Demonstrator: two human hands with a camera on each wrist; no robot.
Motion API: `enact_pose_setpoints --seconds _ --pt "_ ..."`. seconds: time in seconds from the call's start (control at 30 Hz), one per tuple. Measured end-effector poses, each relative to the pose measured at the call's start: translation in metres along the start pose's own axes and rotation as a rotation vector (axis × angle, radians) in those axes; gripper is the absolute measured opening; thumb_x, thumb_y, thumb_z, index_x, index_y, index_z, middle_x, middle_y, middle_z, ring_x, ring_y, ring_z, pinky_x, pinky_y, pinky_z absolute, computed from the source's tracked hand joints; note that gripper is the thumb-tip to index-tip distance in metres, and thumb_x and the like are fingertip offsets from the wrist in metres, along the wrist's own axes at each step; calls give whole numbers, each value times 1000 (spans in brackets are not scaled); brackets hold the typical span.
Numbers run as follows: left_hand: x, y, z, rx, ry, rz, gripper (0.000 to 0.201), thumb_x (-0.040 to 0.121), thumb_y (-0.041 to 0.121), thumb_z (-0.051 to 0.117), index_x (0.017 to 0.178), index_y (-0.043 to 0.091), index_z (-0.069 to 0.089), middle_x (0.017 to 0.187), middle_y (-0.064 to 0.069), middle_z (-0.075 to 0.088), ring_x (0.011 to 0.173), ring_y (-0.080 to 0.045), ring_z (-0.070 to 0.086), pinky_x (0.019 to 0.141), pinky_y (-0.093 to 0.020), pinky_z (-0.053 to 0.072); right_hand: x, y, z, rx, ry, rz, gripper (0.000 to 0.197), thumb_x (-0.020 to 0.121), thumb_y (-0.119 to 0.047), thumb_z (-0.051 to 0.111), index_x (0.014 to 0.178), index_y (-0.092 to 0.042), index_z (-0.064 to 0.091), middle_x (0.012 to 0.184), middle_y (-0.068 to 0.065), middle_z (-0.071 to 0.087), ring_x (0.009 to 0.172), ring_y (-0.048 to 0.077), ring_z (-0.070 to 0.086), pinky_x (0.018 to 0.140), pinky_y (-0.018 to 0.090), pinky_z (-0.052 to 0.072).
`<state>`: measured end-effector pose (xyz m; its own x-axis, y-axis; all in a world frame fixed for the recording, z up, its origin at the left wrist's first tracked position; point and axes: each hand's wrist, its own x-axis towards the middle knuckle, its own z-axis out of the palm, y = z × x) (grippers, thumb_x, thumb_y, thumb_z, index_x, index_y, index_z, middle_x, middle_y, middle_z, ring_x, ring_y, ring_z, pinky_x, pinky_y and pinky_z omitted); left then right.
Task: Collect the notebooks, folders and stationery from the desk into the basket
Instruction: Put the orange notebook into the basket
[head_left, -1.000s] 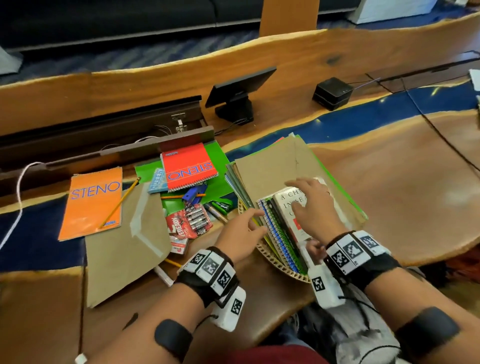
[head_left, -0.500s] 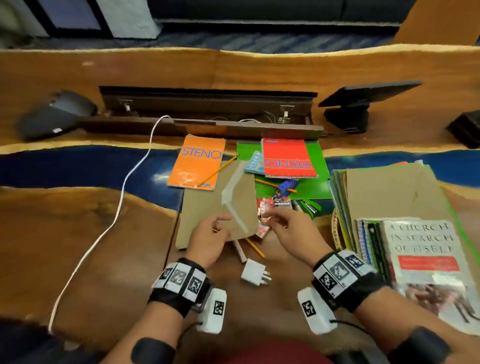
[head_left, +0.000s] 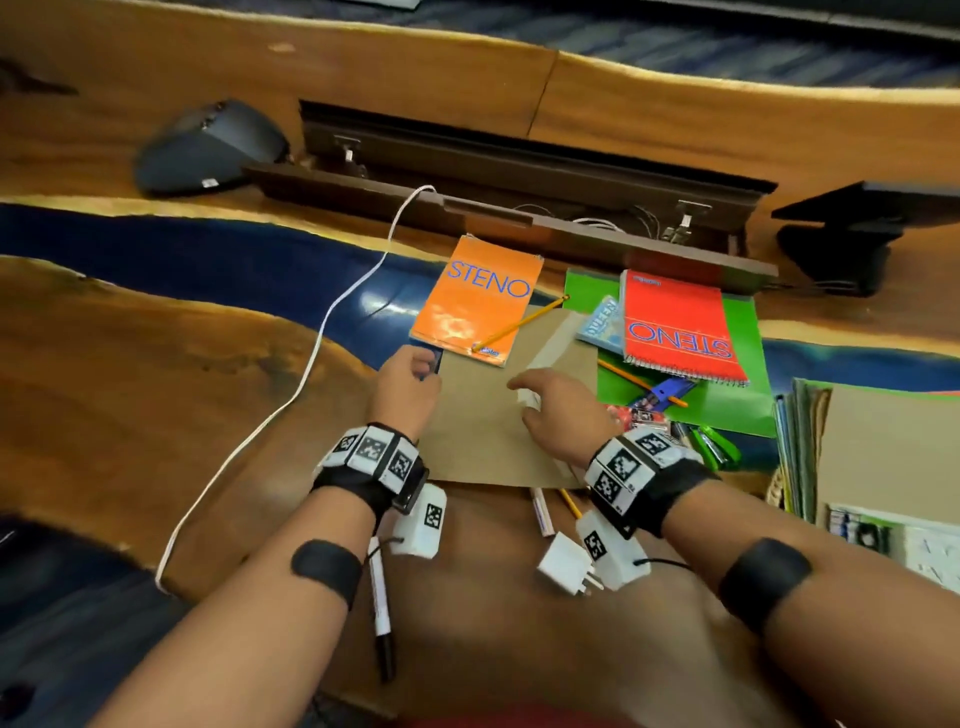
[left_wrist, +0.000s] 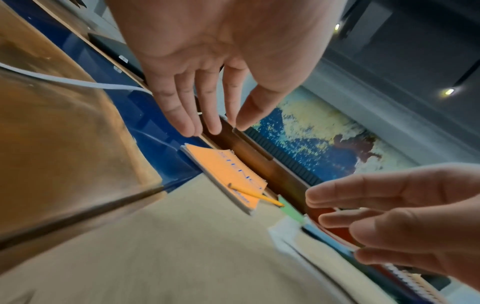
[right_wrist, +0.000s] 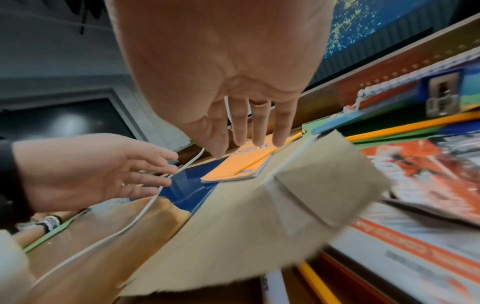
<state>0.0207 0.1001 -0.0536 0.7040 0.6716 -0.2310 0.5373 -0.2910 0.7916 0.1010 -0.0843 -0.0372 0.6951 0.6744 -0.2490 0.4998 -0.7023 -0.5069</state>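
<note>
Both hands hover open over a brown envelope (head_left: 483, 431) lying flat mid-desk. My left hand (head_left: 422, 364) is at the envelope's far left corner, fingers straight, holding nothing. My right hand (head_left: 523, 391) is over the envelope's folded white-edged flap (head_left: 550, 348), also holding nothing. Just beyond lies an orange STENO notebook (head_left: 480, 301) with a yellow pencil (head_left: 519, 325) across it. A red STENO notebook (head_left: 675, 327) lies on a green folder (head_left: 737, 405). The wicker basket (head_left: 774, 488) at right holds folders (head_left: 883, 457) and notebooks. In the wrist views the left hand (left_wrist: 207, 125) and right hand (right_wrist: 257, 142) show straight fingers.
A white cable (head_left: 311, 358) runs down the desk left of the left hand. A white charger plug (head_left: 566, 566), a black marker (head_left: 383, 618) and pens lie near the front edge. A battery pack (head_left: 641, 415) and a green stapler (head_left: 719, 447) sit right of the envelope. A monitor stand (head_left: 841, 249) is at back right.
Both hands left the book in the basket, crossed left to the envelope, and now reach further forward over it toward the orange notebook. The head view swung left.
</note>
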Motion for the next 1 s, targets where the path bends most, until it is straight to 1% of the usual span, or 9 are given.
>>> enact_pose_setpoints --seconds 0.1,0.3,0.43,0.53,0.67,0.77,0.87,0.93,1.0 --pt "32 -2 8 114 7 -5 37 89 11 58 125 13 58 128 -11 56 118 -28 55 99 -38 45 26 4 8 -66 -78 -1 55 87 -9 53 142 -16 46 152 6 37 137 26 38 111 33 32" --pt "76 -2 21 263 26 -97 33 93 20 57 122 5 55 126 -19 55 116 -40 51 96 -45 44 62 15 20 -131 -168 63 70 88 -16 52 152 -19 23 161 2 17 146 23 20 115 42 29" --pt "96 -3 28 298 -25 -181 52 96 23 52 144 6 38 144 -18 44 133 -38 38 105 -46 35 72 17 24 -220 -192 47 71 89 -19 51 152 -19 20 161 -2 13 145 22 19 113 44 30" --pt "108 1 33 290 -38 -188 58 96 22 51 149 7 31 149 -17 38 137 -37 33 107 -46 33 77 15 25 -238 -195 83 68 90 -21 50 151 -22 21 159 0 21 144 22 23 112 42 26" --pt "117 8 38 301 -63 -201 65 96 29 53 151 8 26 150 -18 36 137 -37 32 105 -47 35 78 13 28 -202 -220 135 56 86 -20 49 141 -22 36 135 8 50 129 24 43 110 41 27" --pt "123 9 38 326 -82 -261 65 94 37 56 148 9 31 146 -18 35 133 -38 35 101 -47 37 77 15 29 -217 -215 119 52 87 -20 49 138 -19 40 136 6 50 130 22 42 112 42 23" --pt "128 10 37 338 -120 -326 57 89 45 58 131 10 45 135 -17 42 122 -38 44 98 -47 39 76 17 30 -248 -220 83 50 87 -22 49 137 -21 45 143 1 44 136 19 36 113 44 19" --pt "127 10 37 365 -137 -343 53 85 45 61 122 10 49 129 -16 46 116 -38 49 97 -48 43 74 18 31 -246 -220 74 50 87 -23 49 137 -22 47 145 -1 42 137 17 34 113 45 17" --pt "124 10 37 400 -126 -353 50 84 41 64 121 10 49 130 -15 42 116 -37 47 94 -45 43 72 17 33 -248 -212 71 49 86 -24 49 136 -23 48 144 -2 42 137 17 33 111 46 18"
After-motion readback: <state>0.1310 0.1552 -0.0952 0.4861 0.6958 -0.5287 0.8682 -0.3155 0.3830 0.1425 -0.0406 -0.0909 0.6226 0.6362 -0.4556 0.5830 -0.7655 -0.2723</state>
